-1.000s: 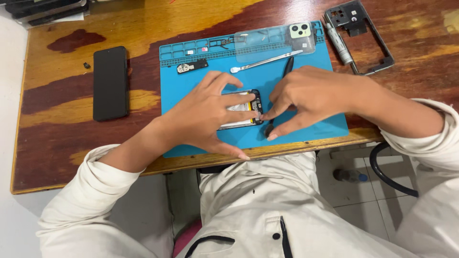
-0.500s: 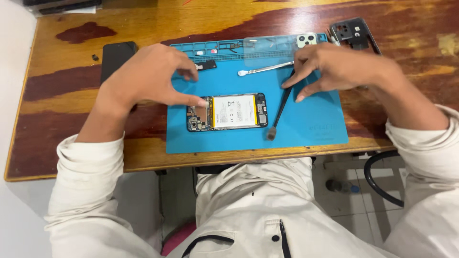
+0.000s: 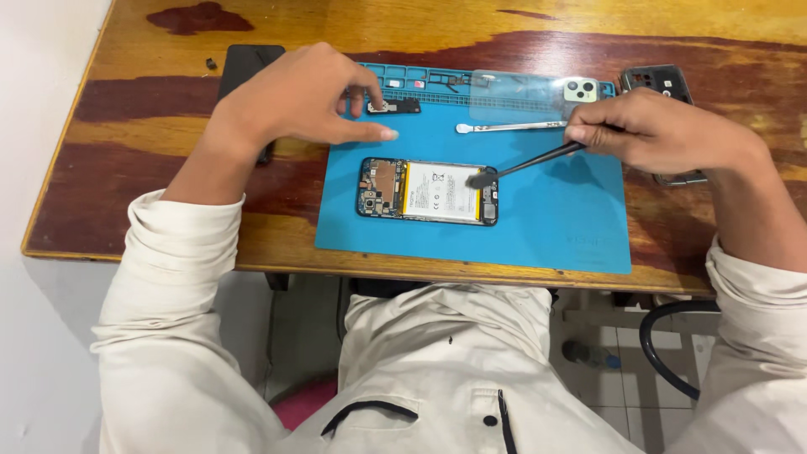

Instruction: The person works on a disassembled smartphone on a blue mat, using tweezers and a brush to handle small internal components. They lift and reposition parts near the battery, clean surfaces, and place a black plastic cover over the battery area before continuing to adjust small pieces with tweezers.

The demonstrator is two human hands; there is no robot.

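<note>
An opened phone point(image 3: 427, 192) with its white battery and circuit boards exposed lies on the blue work mat point(image 3: 546, 219). My right hand point(image 3: 656, 130) holds a black pry tool point(image 3: 525, 164) whose tip rests on the phone's right end. My left hand point(image 3: 298, 97) hovers over the mat's upper left, fingers pinching at a small black part point(image 3: 395, 106) by the mat's tray slots.
A metal spudger point(image 3: 504, 127) and a clear phone back cover with a green camera block point(image 3: 538, 91) lie at the mat's top. A dark phone point(image 3: 244, 67) sits left, a phone frame point(image 3: 664, 84) right, on the wooden table point(image 3: 126, 176).
Both hands left the phone. My right hand picked up the black tool and set its tip on the phone's right end. My left hand moved up to the small black part.
</note>
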